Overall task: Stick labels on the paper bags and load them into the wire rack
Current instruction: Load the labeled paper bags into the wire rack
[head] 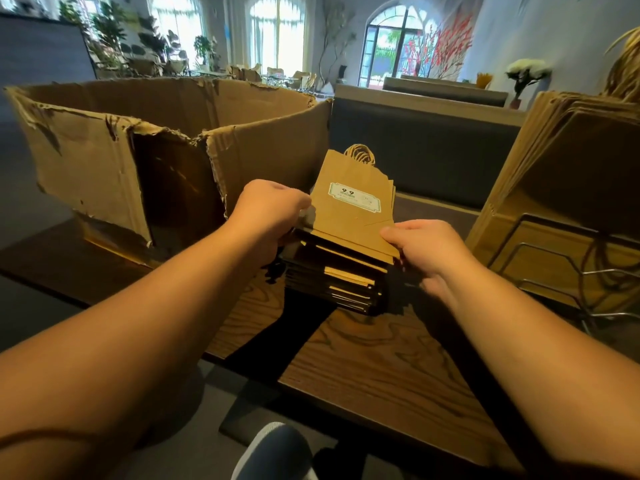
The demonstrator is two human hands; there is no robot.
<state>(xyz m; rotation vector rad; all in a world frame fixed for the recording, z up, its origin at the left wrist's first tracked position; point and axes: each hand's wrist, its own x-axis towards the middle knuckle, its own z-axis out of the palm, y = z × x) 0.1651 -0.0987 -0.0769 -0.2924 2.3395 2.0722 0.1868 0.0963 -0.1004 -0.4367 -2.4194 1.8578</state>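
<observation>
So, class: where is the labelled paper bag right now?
In the head view, the labelled paper bag lies centre frame atop the stack of bags, gripped between the left hand and right hand.

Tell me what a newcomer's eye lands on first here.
First, the labelled paper bag at centre, topping a stack of bags on the wooden table, with the left hand gripping its left edge and the right hand pinching its near right corner. Next, the big torn cardboard box filling the left. At far right, more bags stand in a wire rack.
</observation>
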